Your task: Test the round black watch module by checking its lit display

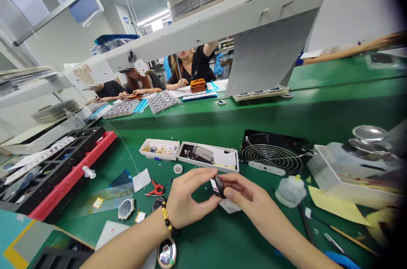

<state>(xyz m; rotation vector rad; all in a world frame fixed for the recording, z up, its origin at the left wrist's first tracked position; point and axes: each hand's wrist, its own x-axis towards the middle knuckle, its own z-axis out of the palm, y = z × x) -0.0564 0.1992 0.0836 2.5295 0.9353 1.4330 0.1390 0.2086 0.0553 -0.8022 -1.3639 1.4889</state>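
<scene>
Between my two hands is a small dark part with a white label (218, 186), possibly a watch body. My left hand (190, 192), with a beaded bracelet (165, 218) at its wrist, pinches it by thumb and fingertips on one side. From the other side the fingers and thumb of my right hand (242, 196) close on the same part. Below them a white piece (229, 206) shows on the green bench. Left of my left wrist lies a round watch case (126, 208); another round watch (166, 253) sits under my forearm.
Behind my hands stand a white box of small parts (159, 149), a longer white tray (208, 157) and a black fan (273, 152). Red clippers (155, 189) lie left, a plastic bottle (291, 191) right. A red-edged black rack (76, 175) borders the left. Several co-workers sit across the bench.
</scene>
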